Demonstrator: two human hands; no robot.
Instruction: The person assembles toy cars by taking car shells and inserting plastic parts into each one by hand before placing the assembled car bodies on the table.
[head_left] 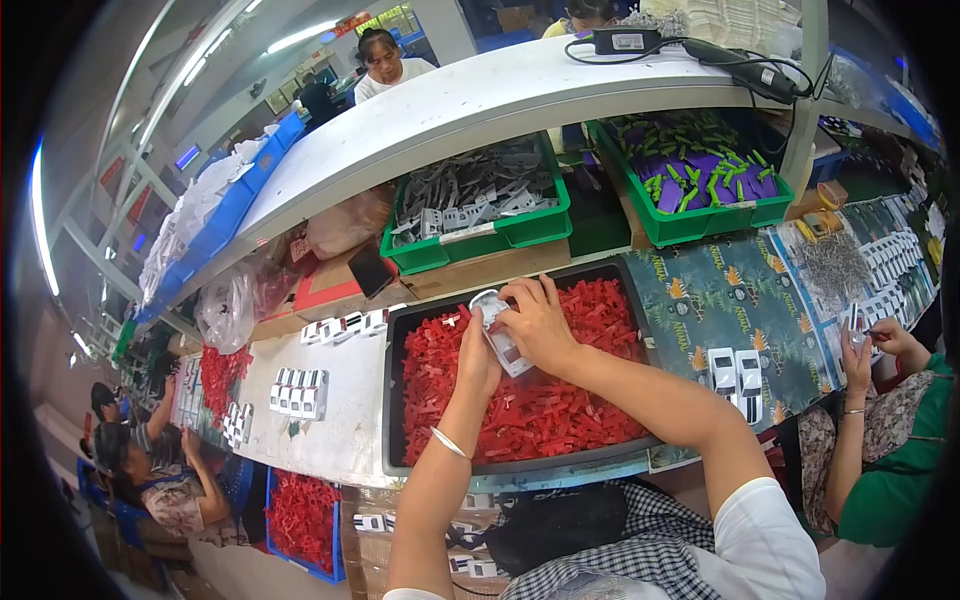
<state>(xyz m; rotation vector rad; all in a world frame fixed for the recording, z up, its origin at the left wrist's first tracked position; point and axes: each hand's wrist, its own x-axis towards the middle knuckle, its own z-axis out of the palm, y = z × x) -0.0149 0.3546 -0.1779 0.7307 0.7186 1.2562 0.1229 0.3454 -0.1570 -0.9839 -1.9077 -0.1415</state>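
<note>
Left hand (478,352): raised over the black tray (392,400), fingers curled up against the lower edge of the white part (497,330); bracelet (449,443) on the wrist below.
Right hand (540,322): just right of the left hand, fingers bent down and pinching the top of the white part from above.
White part: held between both hands, tilted, above the heap in the tray.
Red pieces (560,410): heaped loose in the black tray, directly under and around both hands.
Grey-filled green bin (480,235): beyond the hands, past the tray's far rim.
Purple-and-green-filled bin (700,220): beyond the right hand and off to its right.
White stacks (300,392): left of the left hand, on the pale tabletop.
White pair (736,370): right of the right forearm, on the patterned cloth (720,300).
Neighbour's hands (875,345): far right of the right hand, busy with small pieces; grip not clear.
</note>
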